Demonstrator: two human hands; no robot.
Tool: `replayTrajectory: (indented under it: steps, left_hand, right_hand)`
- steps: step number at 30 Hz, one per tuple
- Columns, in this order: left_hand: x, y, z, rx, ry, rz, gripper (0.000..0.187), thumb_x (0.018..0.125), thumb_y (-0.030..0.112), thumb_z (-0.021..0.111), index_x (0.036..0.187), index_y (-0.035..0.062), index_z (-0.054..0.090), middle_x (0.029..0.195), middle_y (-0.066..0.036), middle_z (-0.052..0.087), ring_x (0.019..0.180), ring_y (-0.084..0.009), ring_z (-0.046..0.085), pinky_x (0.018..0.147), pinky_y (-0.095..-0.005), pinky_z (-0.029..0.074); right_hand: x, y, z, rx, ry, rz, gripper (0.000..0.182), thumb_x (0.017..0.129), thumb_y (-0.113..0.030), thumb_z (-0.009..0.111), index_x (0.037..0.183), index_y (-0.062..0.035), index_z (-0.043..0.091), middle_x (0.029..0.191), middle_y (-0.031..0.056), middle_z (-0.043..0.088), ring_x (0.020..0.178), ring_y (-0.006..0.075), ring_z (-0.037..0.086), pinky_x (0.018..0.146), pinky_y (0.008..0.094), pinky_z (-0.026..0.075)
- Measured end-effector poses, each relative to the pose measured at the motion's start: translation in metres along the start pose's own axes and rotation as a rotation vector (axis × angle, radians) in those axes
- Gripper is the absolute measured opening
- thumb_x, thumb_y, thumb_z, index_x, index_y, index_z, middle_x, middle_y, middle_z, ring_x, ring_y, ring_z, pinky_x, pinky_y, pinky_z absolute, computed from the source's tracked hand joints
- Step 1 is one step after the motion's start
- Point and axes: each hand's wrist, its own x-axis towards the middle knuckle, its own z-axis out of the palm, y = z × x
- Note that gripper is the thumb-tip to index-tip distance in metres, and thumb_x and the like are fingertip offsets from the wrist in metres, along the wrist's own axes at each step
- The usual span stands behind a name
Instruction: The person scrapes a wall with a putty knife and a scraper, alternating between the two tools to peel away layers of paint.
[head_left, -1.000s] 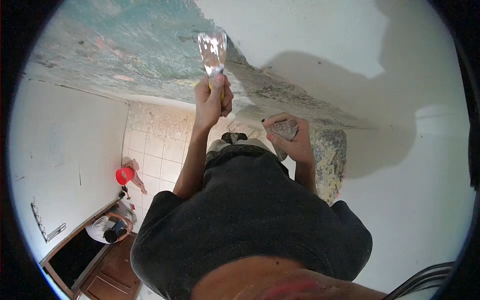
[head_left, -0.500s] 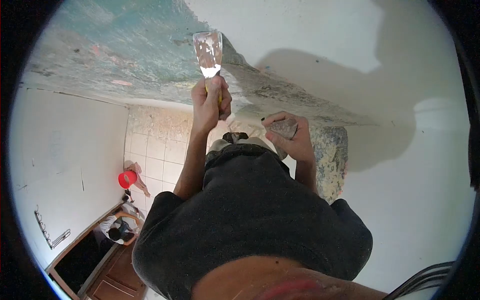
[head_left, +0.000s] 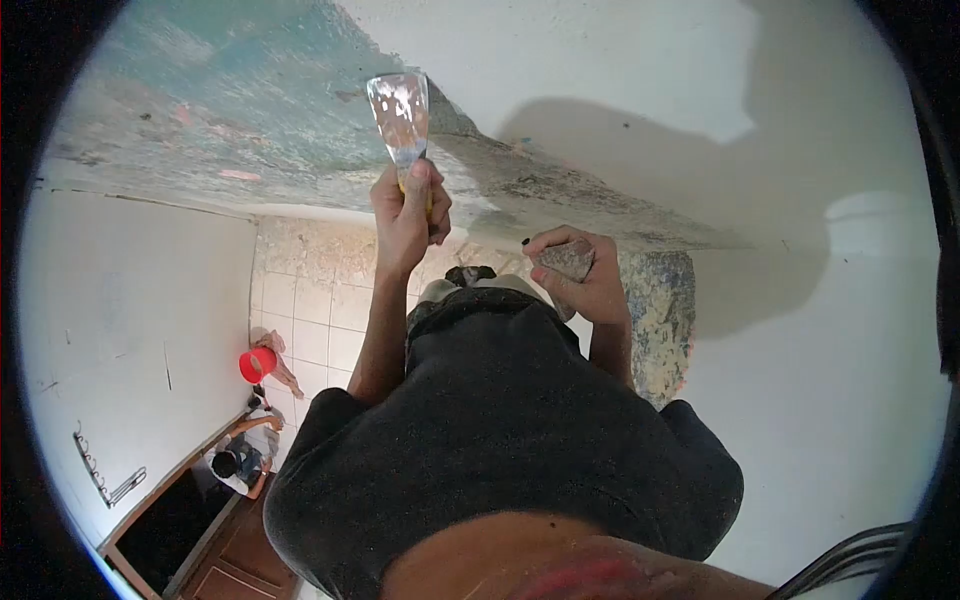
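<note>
My left hand [head_left: 408, 215] is closed around the yellow handle of a putty knife [head_left: 402, 115]. Its wide metal blade, spotted with white, points up, and the tip overlaps the border between the bare, blue-green and grey wall patch [head_left: 240, 110] and the white paint [head_left: 600, 60]. Lower and to the right, my right hand [head_left: 597, 285] grips a rough grey stone [head_left: 568, 260] in front of my waist, fingers curled round it.
A second stripped patch [head_left: 660, 320] lies to the right. Floor tiles [head_left: 310, 300] show below on the left, with a red bucket [head_left: 257, 364]. Another person [head_left: 240, 455] is by the brown door [head_left: 235, 560]. Hooks [head_left: 90, 470] are on the left wall.
My left hand has shifted slightly left and down with the putty knife, whose blade now tilts more to the left. My right hand stays about where it was. The other person's arms have moved.
</note>
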Motion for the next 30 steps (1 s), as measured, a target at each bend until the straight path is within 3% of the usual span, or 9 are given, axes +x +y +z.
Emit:
replayTrajectory:
  steps: [19,30]
  left_hand:
    - [0.001,0.004,-0.001,-0.042,-0.013,-0.001,0.039,0.100,0.041,0.049,0.087,0.0052,0.049,0.050,-0.001,0.038,0.034,-0.0072,0.032,0.029,-0.0237,0.026]
    - [0.010,0.003,-0.004,-0.034,-0.020,0.046,0.036,0.102,0.038,0.048,0.088,0.0049,0.050,0.050,-0.001,0.040,0.034,-0.0077,0.035,0.030,-0.0240,0.025]
  right_hand:
    - [0.007,-0.002,0.002,-0.005,-0.062,0.028,0.018,0.077,-0.006,0.074,0.094,-0.0027,0.070,0.091,0.0052,0.069,0.088,0.0132,0.062,0.084,0.0314,0.048]
    - [0.006,-0.001,0.005,-0.005,-0.082,0.039,0.022,0.076,-0.008,0.075,0.096,-0.0006,0.070,0.090,0.0058,0.068,0.082,0.0120,0.061,0.076,0.0297,0.048]
